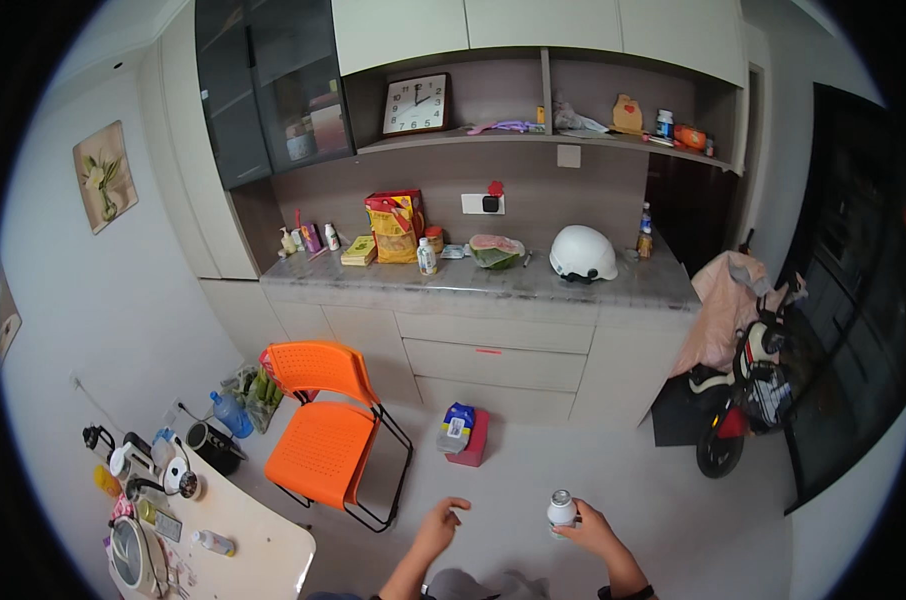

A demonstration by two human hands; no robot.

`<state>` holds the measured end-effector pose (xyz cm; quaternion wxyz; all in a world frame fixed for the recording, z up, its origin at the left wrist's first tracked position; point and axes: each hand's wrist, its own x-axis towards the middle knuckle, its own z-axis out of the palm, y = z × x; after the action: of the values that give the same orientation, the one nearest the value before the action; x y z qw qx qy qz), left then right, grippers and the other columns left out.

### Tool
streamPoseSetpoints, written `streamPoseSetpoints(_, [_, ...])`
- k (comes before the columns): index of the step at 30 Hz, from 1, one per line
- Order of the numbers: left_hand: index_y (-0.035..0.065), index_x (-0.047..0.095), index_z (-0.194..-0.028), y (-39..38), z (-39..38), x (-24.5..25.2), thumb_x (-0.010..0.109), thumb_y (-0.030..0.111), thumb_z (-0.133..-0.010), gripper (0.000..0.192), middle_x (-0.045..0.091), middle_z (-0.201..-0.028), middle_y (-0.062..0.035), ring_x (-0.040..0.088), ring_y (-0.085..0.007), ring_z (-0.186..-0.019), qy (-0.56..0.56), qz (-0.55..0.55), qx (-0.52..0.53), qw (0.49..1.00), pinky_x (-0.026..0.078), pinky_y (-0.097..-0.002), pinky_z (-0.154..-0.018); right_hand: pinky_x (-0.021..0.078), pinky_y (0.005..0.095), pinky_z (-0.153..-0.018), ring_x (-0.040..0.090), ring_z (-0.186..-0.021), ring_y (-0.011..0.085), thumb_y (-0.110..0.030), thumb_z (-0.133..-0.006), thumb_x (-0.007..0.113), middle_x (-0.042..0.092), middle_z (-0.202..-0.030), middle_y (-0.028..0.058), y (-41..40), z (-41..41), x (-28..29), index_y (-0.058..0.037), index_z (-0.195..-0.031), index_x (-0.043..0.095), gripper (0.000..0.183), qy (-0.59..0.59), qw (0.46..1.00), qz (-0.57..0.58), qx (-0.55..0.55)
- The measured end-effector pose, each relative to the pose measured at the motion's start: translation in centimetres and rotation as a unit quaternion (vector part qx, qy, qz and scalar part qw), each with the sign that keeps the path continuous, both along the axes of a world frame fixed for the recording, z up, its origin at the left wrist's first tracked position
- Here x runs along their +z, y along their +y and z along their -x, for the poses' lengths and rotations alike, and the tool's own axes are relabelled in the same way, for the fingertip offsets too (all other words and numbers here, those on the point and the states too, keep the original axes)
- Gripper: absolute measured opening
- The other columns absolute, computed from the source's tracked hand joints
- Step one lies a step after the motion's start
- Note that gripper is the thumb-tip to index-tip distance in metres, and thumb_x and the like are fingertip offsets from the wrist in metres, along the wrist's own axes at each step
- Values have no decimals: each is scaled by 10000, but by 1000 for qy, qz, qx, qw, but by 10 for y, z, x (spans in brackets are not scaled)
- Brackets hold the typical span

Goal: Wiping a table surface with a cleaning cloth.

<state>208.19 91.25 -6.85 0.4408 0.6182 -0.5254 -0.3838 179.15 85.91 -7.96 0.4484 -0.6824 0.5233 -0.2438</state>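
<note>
My right hand (589, 529) is closed around a white bottle (562, 513) with a silvery top, held upright above the floor. My left hand (444, 520) is raised to the left of it, fingers partly bent and apart, touching nothing. On the table at the lower left, a similar white bottle (214, 542) lies on its side. Across the room, another white bottle (427, 256) stands near the front of the counter (498, 289), between a yellow bag (394, 231) and a cut watermelon under plastic film (496, 252).
An orange chair (322, 450) stands on the left, beside the cream table (273, 536). A pink box (474, 442) with a blue package on it sits on the floor before the drawers. A white helmet (582, 253) rests on the counter. At the right stands a small bike (745, 390).
</note>
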Motion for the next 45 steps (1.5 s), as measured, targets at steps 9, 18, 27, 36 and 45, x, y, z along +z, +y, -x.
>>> streamPoseSetpoints(9, [-19,607,-837,-251,-86,-11,514,146,-865,191,644,-753,-114,611,-178,-736,-112,81,130,982,459,-291,-684,460,327,-859,585,-980,233,-113,-679,738,582,-1041,149,-114,50,3,37,-1153,445,577,-126,986,27,-107])
streamPoseSetpoints(18, [-8,486,-1143,-573,-184,-36,665,198,-756,473,522,-1151,-215,513,-311,-1065,-171,55,341,923,402,-364,-884,443,289,-768,552,-891,160,-64,-760,662,585,-975,64,-314,77,-1,-8,-1132,487,414,-112,973,-32,-199])
streamPoseSetpoints(27, [-114,175,-1318,-756,-264,-26,750,359,-659,995,236,-1361,-285,232,-381,-1273,-216,141,429,866,188,-397,-1062,460,325,-858,588,-973,232,-131,-681,742,583,-1038,157,-430,92,54,37,-1143,446,574,-80,959,-19,-270])
streamPoseSetpoints(36, [-32,438,-1181,-757,-232,10,684,300,-750,597,493,-1090,-223,507,-332,-999,-243,152,499,817,414,-412,-837,465,328,-851,588,-972,234,-169,-704,732,579,-1045,157,-500,141,85,16,-1144,456,550,-30,958,27,-284])
streamPoseSetpoints(45, [-24,378,-1216,-694,49,91,653,52,-746,549,481,-1124,-152,515,-236,-975,-166,338,203,904,433,-339,-832,488,298,-704,555,-928,226,-157,-702,719,527,-1002,128,-670,287,87,7,-1072,481,469,-54,943,200,-262])
